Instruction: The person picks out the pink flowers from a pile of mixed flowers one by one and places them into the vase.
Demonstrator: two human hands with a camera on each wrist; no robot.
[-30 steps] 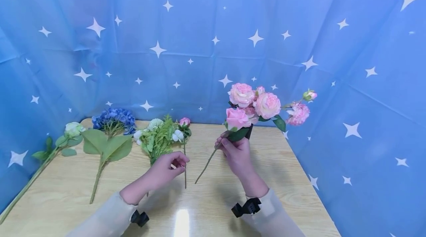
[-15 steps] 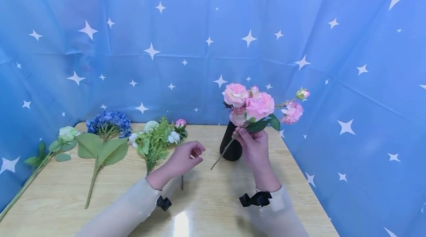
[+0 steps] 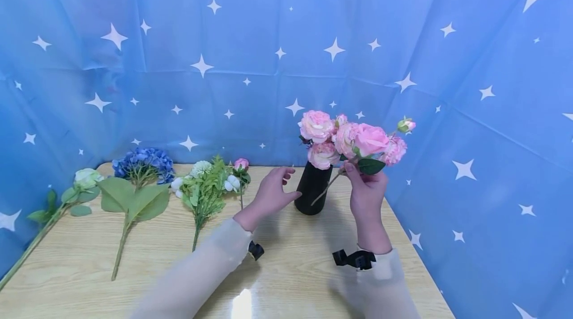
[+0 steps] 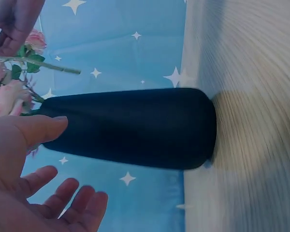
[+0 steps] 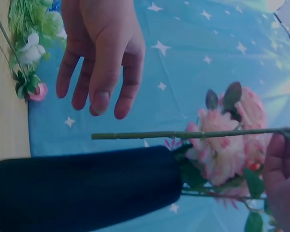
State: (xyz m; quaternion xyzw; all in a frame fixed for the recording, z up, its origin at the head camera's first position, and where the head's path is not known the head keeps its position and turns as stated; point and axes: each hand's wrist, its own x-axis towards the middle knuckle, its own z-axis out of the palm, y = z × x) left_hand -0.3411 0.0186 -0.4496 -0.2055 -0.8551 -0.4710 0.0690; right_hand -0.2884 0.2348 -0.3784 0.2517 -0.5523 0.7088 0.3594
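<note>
My right hand pinches the stem of a single pink rose just below its bloom and a dark green leaf. The bare stem slants down in front of a black vase; the right wrist view shows its end outside the vase. Pale pink peonies stand in the vase, partly overlapped by the rose. To the vase's left is my left hand, fingers apart and holding nothing. In the left wrist view its thumb overlaps the vase near the mouth; whether it touches is unclear.
Along the table's left lie a pale green rose, a blue hydrangea, a bunch of greenery with white flowers and a small pink flower. A blue star-patterned curtain surrounds the back and sides.
My right hand has carried the rose rightward across the front of the vase. My left hand has moved right and forward from the small pink flower to the vase, its fingers spreading.
</note>
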